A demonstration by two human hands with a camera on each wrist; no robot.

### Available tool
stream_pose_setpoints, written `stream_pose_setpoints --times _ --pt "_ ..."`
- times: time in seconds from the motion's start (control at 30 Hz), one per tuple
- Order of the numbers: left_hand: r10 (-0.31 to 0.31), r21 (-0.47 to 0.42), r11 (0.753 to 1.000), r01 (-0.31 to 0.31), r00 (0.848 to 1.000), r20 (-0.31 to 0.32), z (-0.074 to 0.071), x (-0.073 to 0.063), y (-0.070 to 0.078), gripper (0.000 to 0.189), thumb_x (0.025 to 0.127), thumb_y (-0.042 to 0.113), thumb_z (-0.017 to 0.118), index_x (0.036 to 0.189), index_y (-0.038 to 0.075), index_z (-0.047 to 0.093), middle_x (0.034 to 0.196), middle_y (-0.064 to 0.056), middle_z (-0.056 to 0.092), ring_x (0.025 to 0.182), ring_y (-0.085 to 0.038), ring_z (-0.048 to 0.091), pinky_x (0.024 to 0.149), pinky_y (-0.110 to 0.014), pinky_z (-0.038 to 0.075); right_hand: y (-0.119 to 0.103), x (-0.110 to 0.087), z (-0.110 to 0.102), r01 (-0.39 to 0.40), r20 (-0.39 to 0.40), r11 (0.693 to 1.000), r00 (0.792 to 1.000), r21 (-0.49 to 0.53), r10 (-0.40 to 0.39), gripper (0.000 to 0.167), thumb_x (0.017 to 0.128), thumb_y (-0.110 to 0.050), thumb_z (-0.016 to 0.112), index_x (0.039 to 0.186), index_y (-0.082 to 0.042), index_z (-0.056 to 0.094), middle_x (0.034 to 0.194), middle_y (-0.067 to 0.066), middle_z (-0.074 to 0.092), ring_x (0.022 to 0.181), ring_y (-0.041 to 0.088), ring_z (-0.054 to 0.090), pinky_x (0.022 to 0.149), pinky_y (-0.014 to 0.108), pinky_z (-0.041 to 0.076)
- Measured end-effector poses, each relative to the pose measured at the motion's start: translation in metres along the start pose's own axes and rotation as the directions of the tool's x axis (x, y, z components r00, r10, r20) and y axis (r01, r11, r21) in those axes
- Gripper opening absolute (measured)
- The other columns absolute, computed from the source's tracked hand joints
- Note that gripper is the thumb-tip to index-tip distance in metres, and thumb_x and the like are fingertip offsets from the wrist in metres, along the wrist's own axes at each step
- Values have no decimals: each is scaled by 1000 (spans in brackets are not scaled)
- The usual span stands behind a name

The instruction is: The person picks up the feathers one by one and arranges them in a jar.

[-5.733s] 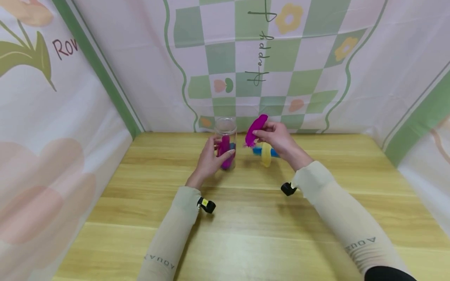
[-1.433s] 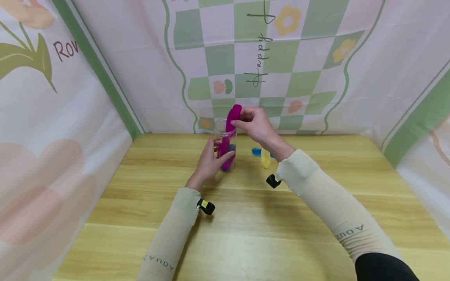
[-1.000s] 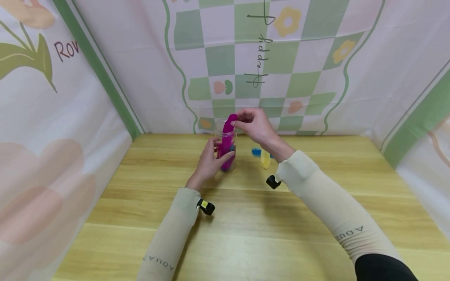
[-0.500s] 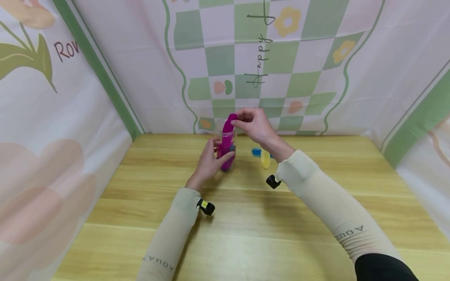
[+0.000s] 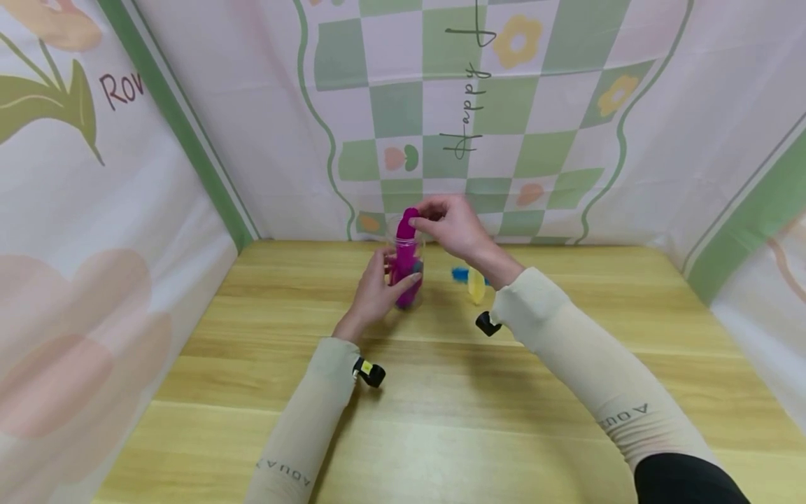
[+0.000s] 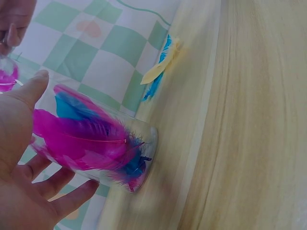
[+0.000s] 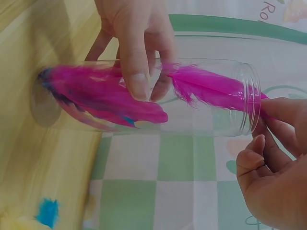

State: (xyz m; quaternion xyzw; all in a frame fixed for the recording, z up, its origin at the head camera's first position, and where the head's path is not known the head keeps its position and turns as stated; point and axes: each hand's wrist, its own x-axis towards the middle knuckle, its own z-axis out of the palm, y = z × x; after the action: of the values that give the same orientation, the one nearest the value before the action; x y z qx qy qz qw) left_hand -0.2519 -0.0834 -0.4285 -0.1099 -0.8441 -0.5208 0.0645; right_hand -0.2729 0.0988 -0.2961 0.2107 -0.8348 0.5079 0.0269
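Note:
My left hand (image 5: 373, 290) grips a clear jar (image 7: 206, 125) around its side, and the jar stands upright on the table. Inside its lower part are several magenta and blue feathers (image 6: 86, 139). At the open mouth, my right hand (image 5: 457, 227) pinches the top end of another magenta feather (image 7: 211, 88). Most of that feather hangs within the jar; its tip still sticks out above the rim. Right of the jar, a yellow feather (image 5: 476, 285) lies across a blue feather (image 5: 460, 274), part of which my right hand and wrist hide in the head view.
A wooden table (image 5: 428, 406) holds everything. Behind it hangs a checked cloth (image 5: 443, 157), close to the jar, with a printed cloth (image 5: 94, 231) along the left side. Each wrist carries a small black camera (image 5: 373, 372).
My right hand has brought the magenta feather leftward from above the yellow and blue ones and lowered it through the jar's mouth. The left hand has stayed around the jar.

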Motion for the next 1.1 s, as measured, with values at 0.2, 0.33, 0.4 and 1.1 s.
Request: stream_pose_setpoints --times 0.2,0.33,0.4,1.1 --pt "1 2 1000 -1 1000 3 0 0 -1 65 94 40 75 144 15 41 136 -6 54 125 -23 54 107 -47 48 0 3 2 59 15 992 998 -108 -58 12 97 -11 70 107 -7 77 94 7 72 80 20 61 65 30 51" --pt "4 1 1000 -4 1000 8 0 -1 0 66 94 41 75 144 15 41 136 -6 54 124 -22 54 107 -47 48 0 3 2 64 22 991 998 -119 -62 12 97 -11 70 106 -6 77 93 7 72 78 21 61 63 29 50" --pt "7 0 1000 -7 1000 8 -1 0 0 66 95 41 74 144 14 41 137 -6 54 124 -23 54 107 -47 48 0 3 2 69 27 991 997 -118 -66 12 97 -11 71 105 -6 77 93 8 73 77 21 60 62 29 50" --pt "-1 10 1000 1 1000 3 0 -1 0 64 94 41 74 142 14 42 138 -8 53 126 -26 54 107 -47 48 -6 0 -11 69 114 992 992 -110 -56 16 99 -18 69 110 -7 75 108 6 71 95 22 60 75 35 53"
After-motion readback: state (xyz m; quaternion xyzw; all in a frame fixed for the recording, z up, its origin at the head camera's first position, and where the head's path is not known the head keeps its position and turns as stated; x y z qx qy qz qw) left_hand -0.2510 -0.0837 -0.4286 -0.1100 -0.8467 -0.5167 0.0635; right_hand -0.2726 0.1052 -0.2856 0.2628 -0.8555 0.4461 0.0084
